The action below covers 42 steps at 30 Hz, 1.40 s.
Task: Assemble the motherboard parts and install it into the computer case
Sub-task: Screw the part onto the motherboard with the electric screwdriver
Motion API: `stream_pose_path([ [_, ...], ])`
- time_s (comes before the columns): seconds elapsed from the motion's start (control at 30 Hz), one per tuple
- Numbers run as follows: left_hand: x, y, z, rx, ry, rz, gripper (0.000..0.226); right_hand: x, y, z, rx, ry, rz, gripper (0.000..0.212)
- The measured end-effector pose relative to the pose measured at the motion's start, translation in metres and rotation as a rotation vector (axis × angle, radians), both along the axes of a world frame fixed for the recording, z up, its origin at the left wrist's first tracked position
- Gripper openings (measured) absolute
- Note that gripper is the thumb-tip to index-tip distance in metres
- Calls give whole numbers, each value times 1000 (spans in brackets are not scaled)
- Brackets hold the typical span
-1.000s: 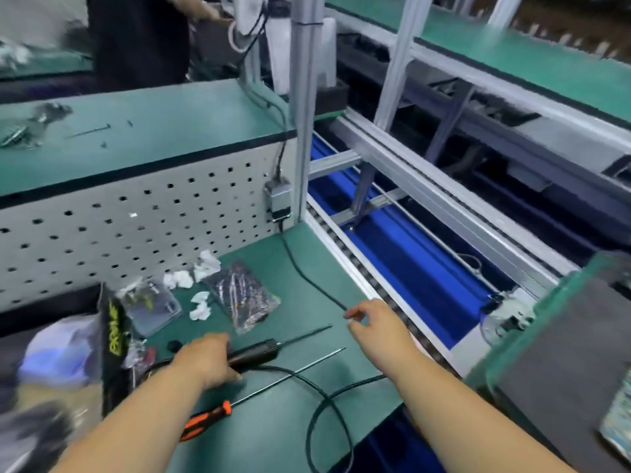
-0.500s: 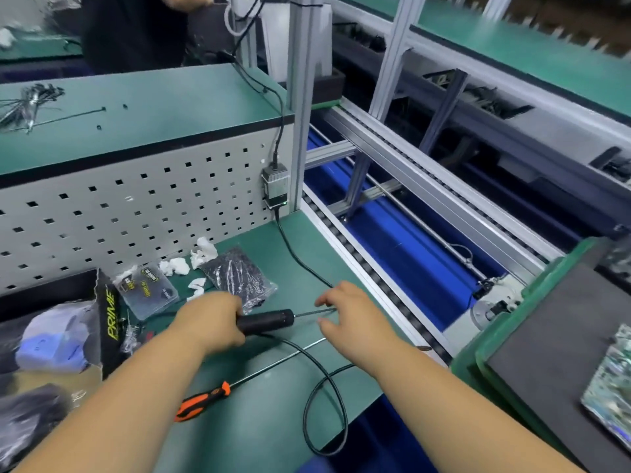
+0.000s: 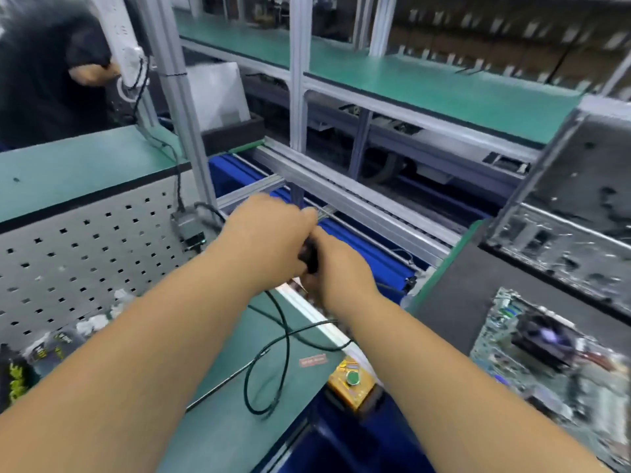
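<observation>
Both my hands are raised together above the far edge of the green bench (image 3: 218, 428). My left hand (image 3: 264, 238) is curled round the black handle of the electric screwdriver (image 3: 310, 259) — only a short dark stretch of it shows between the two hands. My right hand (image 3: 336, 268) sits just beside the left, touching it, fingers curled down out of sight at the same tool; whether they actually grip it I cannot tell. The screwdriver's black cable (image 3: 283, 339) hangs from under my hands and loops on the bench.

Motherboard (image 3: 553, 363) lies flat on the dark mat (image 3: 454, 302) to my right, black cooler fan (image 3: 546, 339) on top, view blurred. Computer case (image 3: 566, 213) stands behind it on the same mat, open side toward me — the two are near but apart.

Yellow switch box with a green button (image 3: 351, 378) sits on the bench's near edge. Pegboard panel (image 3: 85, 261) stands to the left, with small bags and white scraps at its foot. Another person in black (image 3: 47, 80) is at the far left.
</observation>
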<state>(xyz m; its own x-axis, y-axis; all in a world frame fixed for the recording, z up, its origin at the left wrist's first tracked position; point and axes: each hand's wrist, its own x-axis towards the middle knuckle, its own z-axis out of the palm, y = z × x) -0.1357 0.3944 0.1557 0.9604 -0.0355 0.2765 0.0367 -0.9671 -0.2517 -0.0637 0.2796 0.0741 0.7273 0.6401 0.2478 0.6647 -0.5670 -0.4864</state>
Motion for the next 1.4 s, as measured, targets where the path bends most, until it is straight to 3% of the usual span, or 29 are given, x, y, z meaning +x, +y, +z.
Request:
stream_pose_path([
  [0.1, 17, -35, 11, -12, -355, -191, 40, 30, -47, 21, 120, 207, -170, 24],
  [0.17, 24, -59, 6, -166, -536, -316, 33, 47, -82, 34, 290, 376, -251, 25],
  [0.2, 27, -73, 1, -294, -539, -355, 27, 54, -101, 40, 391, 441, -274, 24],
  [0.37, 52, -161, -50, -1121, -33, -215, 19, 70, -189, 63, 912, 748, -235, 30],
  [0.5, 67, -237, -90, -1459, 379, -260, 21, 74, -250, 72, 1059, 822, -179, 31],
  [0.63, 77, -296, -101, -1780, 380, -383, 14, 75, -301, 69, 1074, 826, -143, 28],
  [0.77, 82, -331, -103, -1819, 322, -461, 28, 74, -341, 66, 1115, 792, -75, 35],
  [0.93, 85, -363, -105, -1795, 269, -587, 22, 65, -361, 80, 1143, 633, -93, 26],
  [1.1, 105, -357, -109, -1750, 432, -650, 25, 62, -359, 87, 1181, 354, -228, 23],
  [1.3, 150, -278, -141, -1725, 462, -203, 53, 72, -346, 94, 1248, 308, -235, 20],
  [1.4, 168, -251, -155, -1652, 260, 45, 70, 78, -331, 90, 1279, 276, -250, 21],
])
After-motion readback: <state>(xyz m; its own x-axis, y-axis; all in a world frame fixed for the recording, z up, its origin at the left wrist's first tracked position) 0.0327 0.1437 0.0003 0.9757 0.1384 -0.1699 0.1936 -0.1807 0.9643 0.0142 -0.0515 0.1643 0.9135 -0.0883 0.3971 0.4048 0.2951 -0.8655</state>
